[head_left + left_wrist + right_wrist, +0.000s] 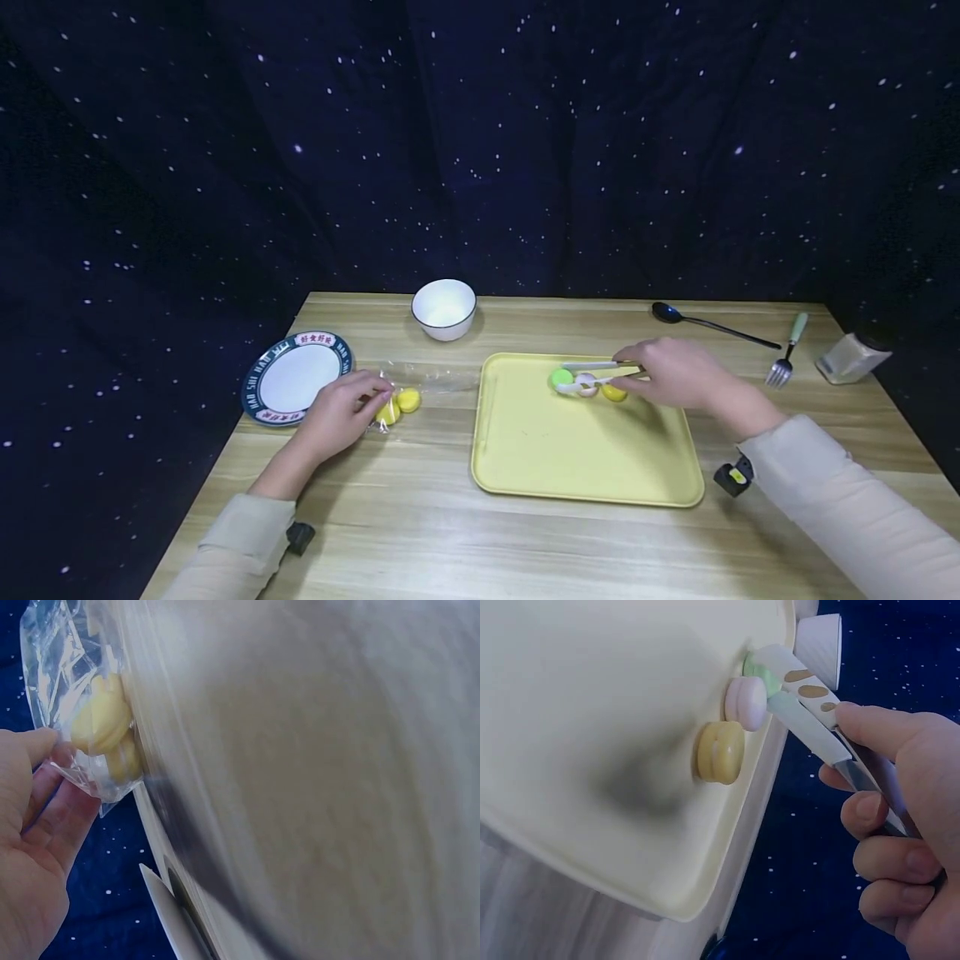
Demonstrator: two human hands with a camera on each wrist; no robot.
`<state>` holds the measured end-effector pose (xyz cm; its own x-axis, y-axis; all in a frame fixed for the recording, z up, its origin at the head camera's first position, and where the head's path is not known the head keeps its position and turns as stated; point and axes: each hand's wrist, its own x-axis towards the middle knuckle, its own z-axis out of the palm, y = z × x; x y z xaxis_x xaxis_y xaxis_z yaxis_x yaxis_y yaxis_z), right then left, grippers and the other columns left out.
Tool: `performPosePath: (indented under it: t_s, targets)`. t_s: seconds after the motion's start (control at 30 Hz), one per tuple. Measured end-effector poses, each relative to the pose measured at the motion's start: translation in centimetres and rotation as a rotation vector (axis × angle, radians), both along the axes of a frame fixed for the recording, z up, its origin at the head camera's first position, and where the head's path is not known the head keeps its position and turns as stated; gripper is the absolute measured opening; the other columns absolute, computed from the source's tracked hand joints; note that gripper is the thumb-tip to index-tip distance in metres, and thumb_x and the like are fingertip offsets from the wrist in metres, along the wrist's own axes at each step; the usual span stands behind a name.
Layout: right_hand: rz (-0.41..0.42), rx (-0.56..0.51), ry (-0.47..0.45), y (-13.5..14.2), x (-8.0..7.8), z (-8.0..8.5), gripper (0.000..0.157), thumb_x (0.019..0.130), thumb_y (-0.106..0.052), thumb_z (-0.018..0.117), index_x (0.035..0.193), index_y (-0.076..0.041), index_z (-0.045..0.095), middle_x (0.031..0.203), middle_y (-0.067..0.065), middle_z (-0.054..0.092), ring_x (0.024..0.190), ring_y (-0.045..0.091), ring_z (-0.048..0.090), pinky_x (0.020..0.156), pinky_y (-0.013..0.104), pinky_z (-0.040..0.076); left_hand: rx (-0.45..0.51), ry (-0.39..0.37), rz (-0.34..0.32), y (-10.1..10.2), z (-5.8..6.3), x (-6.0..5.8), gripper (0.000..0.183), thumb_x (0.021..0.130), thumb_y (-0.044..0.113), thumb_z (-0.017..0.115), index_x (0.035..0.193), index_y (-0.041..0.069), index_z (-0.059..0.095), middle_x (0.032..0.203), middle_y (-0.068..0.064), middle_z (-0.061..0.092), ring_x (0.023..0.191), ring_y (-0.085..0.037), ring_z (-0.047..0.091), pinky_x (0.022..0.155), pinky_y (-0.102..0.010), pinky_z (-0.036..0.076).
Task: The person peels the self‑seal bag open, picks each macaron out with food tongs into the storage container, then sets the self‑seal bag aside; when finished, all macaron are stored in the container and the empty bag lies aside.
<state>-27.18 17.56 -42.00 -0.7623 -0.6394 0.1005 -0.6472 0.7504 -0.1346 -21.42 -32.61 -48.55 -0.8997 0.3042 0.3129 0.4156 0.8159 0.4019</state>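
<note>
Macarons in green [562, 380], pale pink [587, 382] and yellow [615, 392] are lined up near the far edge of the tray [570, 454]. Tongs [810, 730] are gripped in the right hand [675, 372], the green macaron apparently framed by their tips; whether it is pinched cannot be told. Left of the tray, a clear bag [56, 675] containing two yellow macarons is pinched by the left hand [341, 417]. Were the tips squeezed off-centre, the green macaron might be flicked away; were they swung sideways, its pink neighbour might be knocked over.
</note>
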Motion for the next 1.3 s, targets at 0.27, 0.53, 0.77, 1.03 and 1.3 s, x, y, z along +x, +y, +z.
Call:
performPosePath:
  t_s: [0.27, 0.53, 0.77, 1.03, 1.3]
  targets:
    - [0.01, 0.004, 0.015, -0.7, -0.2, 1.8, 0.044, 0.086, -0.052, 0.064, 0.11, -0.016, 0.071, 0.099, -0.002, 0.07, 0.076, 0.013, 0.064, 0.053, 0.035, 0.051, 0.004, 0.0, 0.0, 0.0, 0.2, 0.0, 0.011, 0.092, 0.026, 0.065, 0.1, 0.02, 0.07, 0.106, 0.009, 0.065, 0.094, -0.009, 0.06, 0.08, -0.032, 0.054]
    - [0.12, -0.166, 0.058, -3.6, 1.0, 1.1, 0.041, 0.087, -0.048, 0.066, 0.109, -0.014, 0.072, 0.096, -0.004, 0.07, 0.072, 0.005, 0.061, 0.06, 0.031, 0.052, -0.001, -0.006, 0.011, -0.2, 0.2, -0.2, 0.01, 0.092, 0.029, 0.064, 0.099, 0.023, 0.069, 0.103, 0.012, 0.064, 0.092, -0.006, 0.059, 0.079, -0.03, 0.053]
    - [0.148, -0.223, 0.078, -8.2, 2.3, -1.6, 0.032, 0.088, -0.046, 0.064, 0.106, -0.021, 0.074, 0.08, -0.013, 0.064, 0.058, -0.001, 0.047, 0.048, 0.023, 0.042, 0.011, -0.007, 0.012, -0.2, 0.2, -0.1, 0.011, 0.092, 0.028, 0.065, 0.1, 0.022, 0.069, 0.106, 0.01, 0.064, 0.092, -0.007, 0.06, 0.078, -0.03, 0.054]
    - [0.146, -0.221, 0.074, -12.6, 2.6, -3.7, 0.033, 0.089, -0.049, 0.062, 0.108, -0.025, 0.072, 0.067, -0.018, 0.049, 0.051, 0.001, 0.042, 0.039, 0.021, 0.034, 0.041, 0.01, -0.005, 0.0, 0.3, 0.1, 0.012, 0.092, 0.023, 0.065, 0.101, 0.016, 0.07, 0.109, 0.003, 0.065, 0.094, -0.012, 0.062, 0.077, -0.032, 0.055]
    - [0.126, -0.204, -0.008, -16.7, 2.0, -4.6, 0.038, 0.089, -0.052, 0.06, 0.113, -0.024, 0.07, 0.082, -0.012, 0.064, 0.061, 0.004, 0.051, 0.047, 0.024, 0.042, 0.038, 0.006, 0.007, 0.1, 0.3, 0.1, 0.011, 0.092, 0.021, 0.066, 0.1, 0.016, 0.071, 0.109, 0.004, 0.066, 0.093, -0.011, 0.062, 0.078, -0.031, 0.054]
